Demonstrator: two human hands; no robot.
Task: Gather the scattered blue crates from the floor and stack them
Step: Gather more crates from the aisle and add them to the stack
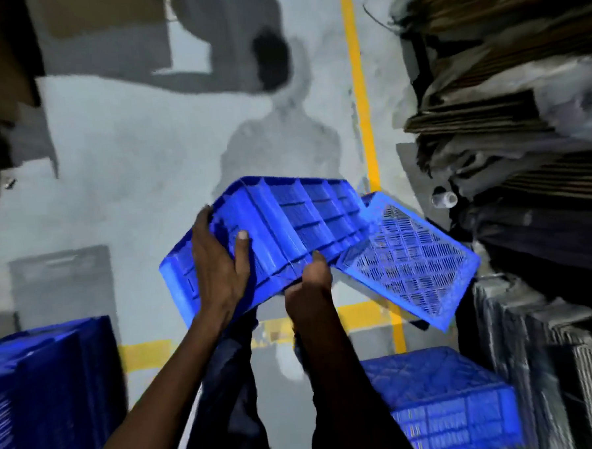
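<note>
A blue ribbed plastic crate (281, 225) is being held in the air above the grey concrete floor (130, 157), tilted, with its ribbed side wall turned up towards the camera. Its perforated mesh base (406, 256) is being presented to the right, near the stacked flattened cardboard sheets (507, 93). The crate is being gripped from both sides. The left hand (221, 262) is being wrapped over the crate's near-left edge, with the thumb pressed on the ribbed wall and the fingers curled round the rim. The right hand (311, 288) is being closed on the lower edge of the same wall, just beside the corner where the wall meets the mesh base; how far its fingers reach underneath cannot be told, as they are being hidden by the crate.

Below the right forearm, a second blue plastic crate (441, 398) is being seen lower in the view, blurred. At the lower left, a blurred stack of blue plastic crates (49, 391) is being cut by the edge of the view. A yellow painted floor line (359, 83) is being shown running away from the camera to the right of the held crate, with a crossing yellow stripe (147, 352) near the person's legs. The person's shadow (280, 139) is being cast on the floor beyond the crate.
</note>
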